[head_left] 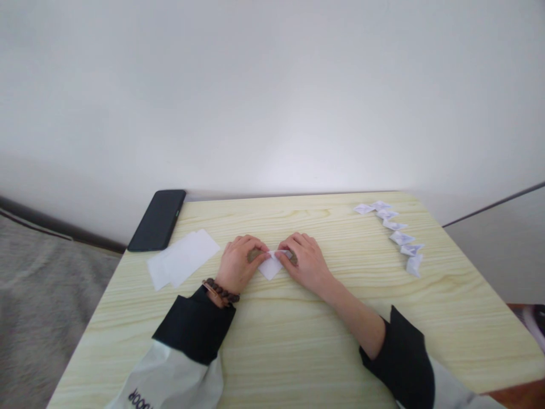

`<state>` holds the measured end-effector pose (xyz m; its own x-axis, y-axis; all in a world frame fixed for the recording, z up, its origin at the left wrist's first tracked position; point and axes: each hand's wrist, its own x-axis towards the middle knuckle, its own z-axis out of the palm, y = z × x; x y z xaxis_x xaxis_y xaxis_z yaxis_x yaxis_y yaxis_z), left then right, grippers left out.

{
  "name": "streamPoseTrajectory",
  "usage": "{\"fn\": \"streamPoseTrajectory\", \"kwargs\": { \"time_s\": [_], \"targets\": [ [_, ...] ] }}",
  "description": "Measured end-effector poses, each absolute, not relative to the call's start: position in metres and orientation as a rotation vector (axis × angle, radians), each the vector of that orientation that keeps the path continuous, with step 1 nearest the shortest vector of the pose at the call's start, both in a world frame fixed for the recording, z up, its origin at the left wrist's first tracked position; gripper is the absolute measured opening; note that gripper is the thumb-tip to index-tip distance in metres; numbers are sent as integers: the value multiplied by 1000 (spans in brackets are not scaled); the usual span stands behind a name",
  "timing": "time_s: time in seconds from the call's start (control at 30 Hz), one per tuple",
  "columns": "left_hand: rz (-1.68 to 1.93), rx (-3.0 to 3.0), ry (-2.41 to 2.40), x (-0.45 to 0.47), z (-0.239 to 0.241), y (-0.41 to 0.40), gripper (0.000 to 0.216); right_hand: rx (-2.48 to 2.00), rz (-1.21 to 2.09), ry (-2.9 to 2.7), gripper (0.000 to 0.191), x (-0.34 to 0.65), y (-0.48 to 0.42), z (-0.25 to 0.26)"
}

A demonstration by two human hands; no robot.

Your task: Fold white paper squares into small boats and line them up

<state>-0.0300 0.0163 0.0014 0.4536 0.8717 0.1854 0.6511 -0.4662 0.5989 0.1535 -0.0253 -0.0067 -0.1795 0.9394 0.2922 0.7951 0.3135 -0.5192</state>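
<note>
A small piece of folded white paper point(271, 269) is held between my two hands just above or on the table, one corner pointing toward me. My left hand point(240, 260), with a dark beaded bracelet point(221, 292) at the wrist, pinches its left edge between thumb and fingertips. On the other side, my right hand point(304, 260) pinches the right edge the same way. The finer creases along its top are partly covered by my fingers.
Flat white paper sheets point(189, 257) overlap on the left of the wood-grain table point(298, 352), beside a black smartphone point(157, 220). Several small folded paper boats point(401, 238) form a curved row on the right. A white wall point(272, 102) rises behind.
</note>
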Motion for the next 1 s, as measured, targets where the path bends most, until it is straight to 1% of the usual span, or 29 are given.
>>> {"fn": "streamPoseTrajectory", "kwargs": {
  "time_s": [0.1, 0.27, 0.53, 0.7, 0.87, 1.0],
  "targets": [
    [680, 2154, 1209, -29, 4, 21, 11, -1453, 400, -2014, 18, 153, -25, -6],
    [646, 2091, 1177, -28, 9, 22, 22, -1376, 495, -1914, 17, 153, -26, -6],
    [636, 2030, 1247, -26, 12, 20, 27, -1382, 612, -1890, 11, 155, -25, -2],
    [640, 1997, 1271, -26, 12, 19, 28, -1365, 621, -1907, 14, 157, -26, -1],
    [634, 2014, 1265, -26, 11, 19, 27, -1405, 562, -1923, 16, 155, -27, 0],
    [627, 2089, 1259, -26, 10, 19, 26, -1422, 526, -1946, 23, 153, -26, -2]
  ]
}}
